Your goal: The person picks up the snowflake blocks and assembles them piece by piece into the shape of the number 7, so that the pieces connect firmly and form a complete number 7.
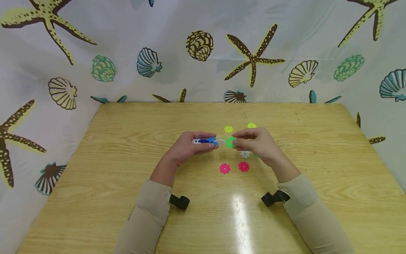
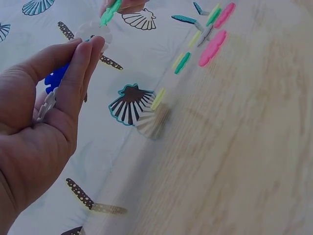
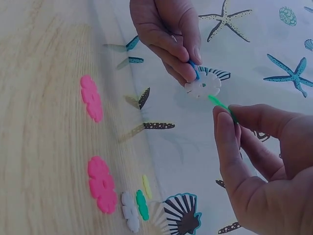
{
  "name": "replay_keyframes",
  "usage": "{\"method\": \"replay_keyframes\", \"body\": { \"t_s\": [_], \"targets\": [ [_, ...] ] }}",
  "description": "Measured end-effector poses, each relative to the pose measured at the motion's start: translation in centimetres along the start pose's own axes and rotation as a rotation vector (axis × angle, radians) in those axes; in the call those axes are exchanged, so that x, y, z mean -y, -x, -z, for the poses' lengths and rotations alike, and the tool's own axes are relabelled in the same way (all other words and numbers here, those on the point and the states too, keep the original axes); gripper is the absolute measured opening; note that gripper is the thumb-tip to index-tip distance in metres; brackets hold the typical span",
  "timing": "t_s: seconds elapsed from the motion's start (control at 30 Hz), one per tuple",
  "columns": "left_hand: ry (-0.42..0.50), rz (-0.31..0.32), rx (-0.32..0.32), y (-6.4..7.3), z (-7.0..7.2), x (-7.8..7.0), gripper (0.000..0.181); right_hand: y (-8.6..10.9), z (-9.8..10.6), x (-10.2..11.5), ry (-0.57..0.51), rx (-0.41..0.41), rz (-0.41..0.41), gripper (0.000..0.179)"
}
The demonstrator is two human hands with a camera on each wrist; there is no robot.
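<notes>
My left hand (image 1: 189, 147) grips a short chain of notched, flower-shaped plastic discs between thumb and fingers. In the chain are a white disc, a dark blue disc (image 1: 203, 141), a lighter blue disc (image 1: 211, 139) and, at the free end, a white disc (image 3: 199, 88). Between thumb and fingertips my right hand (image 1: 258, 144) pinches a green disc (image 1: 229, 142). The right wrist view shows this green disc edge-on, its near edge right at the rim of the white end disc. Part of the chain is hidden inside the left hand.
On the wooden table (image 1: 127, 141) lie loose discs: two yellow discs (image 1: 228, 129) behind the hands, two pink discs (image 1: 225, 168) in front, and a white disc (image 1: 245, 154) beneath the right hand. A green disc (image 3: 142, 204) lies beside it. Patterned cloth (image 1: 171, 21) hangs behind the table.
</notes>
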State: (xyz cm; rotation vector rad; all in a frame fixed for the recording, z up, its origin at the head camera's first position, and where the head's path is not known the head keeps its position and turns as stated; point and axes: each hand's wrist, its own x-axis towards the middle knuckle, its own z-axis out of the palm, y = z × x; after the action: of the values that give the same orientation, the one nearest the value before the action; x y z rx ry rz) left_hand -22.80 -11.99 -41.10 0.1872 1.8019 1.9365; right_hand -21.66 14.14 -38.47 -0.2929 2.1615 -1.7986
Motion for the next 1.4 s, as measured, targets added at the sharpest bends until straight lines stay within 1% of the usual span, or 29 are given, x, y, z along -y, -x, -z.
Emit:
{"method": "replay_keyframes", "body": {
  "t_s": [0.17, 0.3, 0.43, 0.6, 0.67, 0.83, 1.0, 1.1, 1.23, 1.33, 1.4],
  "targets": [
    [-0.048, -0.022, -0.018, 0.0, 0.2, -0.1, 0.045, -0.5, -0.3, 0.1, -0.078, -0.006, 0.000, 0.030],
    [-0.071, -0.017, -0.024, 0.2, 0.4, 0.0, 0.046, -0.7, -0.9, 0.0, -0.122, 0.000, -0.025, 0.030],
    [-0.045, -0.013, -0.045, 0.4, 0.5, 0.1, 0.045, -0.9, -1.6, -0.2, -0.151, -0.009, -0.051, 0.031],
    [-0.027, -0.041, -0.045, 0.0, -0.2, -0.2, 0.044, -0.9, -1.8, -0.2, -0.195, -0.091, -0.035, 0.030],
    [-0.036, -0.047, -0.048, -0.1, -0.5, -0.4, 0.044, -0.8, -1.9, -0.3, -0.205, -0.109, -0.028, 0.029],
    [-0.043, -0.044, -0.059, 0.5, -1.0, -0.6, 0.040, -0.4, -2.3, -0.6, -0.225, -0.107, -0.025, 0.029],
    [-0.037, -0.042, -0.069, 0.9, -1.4, -0.1, 0.038, 0.0, -2.7, -1.1, -0.258, -0.119, -0.052, 0.029],
    [-0.009, -0.043, -0.074, 0.7, -1.6, 0.2, 0.040, 0.1, -2.8, -1.3, -0.278, -0.133, -0.065, 0.029],
    [0.029, -0.064, -0.072, 0.4, -1.8, 0.3, 0.039, 0.1, -2.8, -1.3, -0.305, -0.161, -0.063, 0.027],
    [0.025, -0.073, -0.076, 0.3, -1.8, 0.2, 0.038, -0.1, -2.7, -1.2, -0.306, -0.167, -0.067, 0.023],
    [0.010, -0.077, -0.078, 0.3, -1.8, 0.0, 0.038, -0.3, -2.6, -1.1, -0.293, -0.161, -0.059, 0.025]
  ]
}}
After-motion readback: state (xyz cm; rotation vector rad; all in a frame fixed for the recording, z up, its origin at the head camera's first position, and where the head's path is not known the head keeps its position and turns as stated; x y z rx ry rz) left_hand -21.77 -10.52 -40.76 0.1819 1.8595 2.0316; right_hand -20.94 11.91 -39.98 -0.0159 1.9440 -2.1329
